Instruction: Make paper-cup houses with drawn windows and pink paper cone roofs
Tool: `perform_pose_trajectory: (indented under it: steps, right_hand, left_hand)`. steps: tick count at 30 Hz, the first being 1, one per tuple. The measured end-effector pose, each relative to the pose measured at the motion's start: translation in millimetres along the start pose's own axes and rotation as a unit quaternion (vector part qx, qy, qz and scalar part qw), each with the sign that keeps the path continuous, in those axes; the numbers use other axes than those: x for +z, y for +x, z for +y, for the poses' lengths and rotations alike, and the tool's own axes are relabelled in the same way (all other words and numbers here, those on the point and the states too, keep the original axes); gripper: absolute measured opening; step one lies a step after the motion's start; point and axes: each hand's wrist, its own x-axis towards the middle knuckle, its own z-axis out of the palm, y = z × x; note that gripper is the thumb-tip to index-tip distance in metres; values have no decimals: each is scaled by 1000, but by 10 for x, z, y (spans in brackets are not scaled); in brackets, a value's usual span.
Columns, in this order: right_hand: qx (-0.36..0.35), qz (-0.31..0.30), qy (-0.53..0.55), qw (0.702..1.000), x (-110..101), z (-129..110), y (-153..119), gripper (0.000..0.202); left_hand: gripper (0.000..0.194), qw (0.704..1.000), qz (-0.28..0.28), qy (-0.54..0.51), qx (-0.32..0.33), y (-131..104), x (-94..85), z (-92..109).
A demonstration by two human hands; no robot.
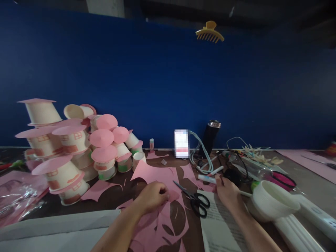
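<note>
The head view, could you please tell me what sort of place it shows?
Probably a craft workspace: stacked paper cups wear pink discs, while cut pink paper and black-handled scissors lie on a dark tabletop.

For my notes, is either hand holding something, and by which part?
The right hand is at the right end of a white tube; its grip is unclear. The left hand curls over pink paper; any hold is hidden.

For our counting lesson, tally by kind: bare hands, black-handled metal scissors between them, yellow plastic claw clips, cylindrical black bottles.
Left hand and right hand: 2
Black-handled metal scissors: 1
Yellow plastic claw clip: 1
Cylindrical black bottle: 1
Total: 5
</note>
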Motion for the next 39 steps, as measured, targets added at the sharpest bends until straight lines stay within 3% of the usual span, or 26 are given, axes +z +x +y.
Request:
perform_pose_trajectory:
  steps: [12, 20, 23, 25, 29, 32, 35, 39]
  right_hand:
    - [-23, 17, 22, 999, 32, -1, -26, 29]
    - [-23, 83, 70, 994, -24, -107, -94, 47]
    - [-53, 96, 107, 988, -125, -226, -214, 56]
    - [-95, 83, 133, 983, -187, -327, -339, 49]
    - [-172, -18, 203, 964, -220, -520, -612, 37]
    - [-103, -158, 272, 944, -173, -630, -748, 48]
    - [-8, -268, 363, 892, -120, -712, -817, 60]
    - [62, -341, 451, 822, -104, -776, -882, 56]
  left_hand:
    - [24, 1000, -3, -4, -1, -5, -13, 16]
    - [19, 1000, 5, -14, -3, -14, -19, 50]
    - [17, 1000, 15, -18, 4, -21, -32, 72]
    - [17, 999, 24, -23, 11, -34, -62, 115]
    - [19, 998, 54, -33, 23, -87, -151, 260]
    - [20, 993, 105, -27, 49, -143, -178, 387]
    - [20, 982, 156, 27, 102, -196, -139, 492]
    - [21, 954, 186, 161, 173, -233, -33, 561]
